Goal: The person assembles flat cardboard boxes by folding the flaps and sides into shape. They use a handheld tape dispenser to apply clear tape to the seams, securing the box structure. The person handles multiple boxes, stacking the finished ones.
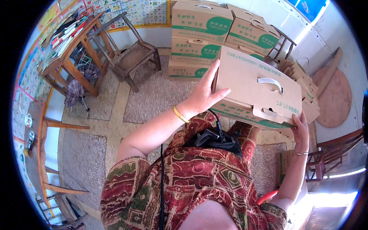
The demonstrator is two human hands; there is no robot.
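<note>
Nearer than the stacked cartons (201,23), handled carton (251,82) sits clamped between left hand (206,93) at its left end and right hand (301,131) at its near-right corner; could tip if either slips.

Green characters and digits

The brown cardboard carton with a white carrying handle (245,78) bears green characters and digits on top — more green characters line its side. The stacked brown cardboard cartons (195,23) show green characters and green patches. Writing on the multicoloured gridded wall chart (140,14) is too small to read.
</note>
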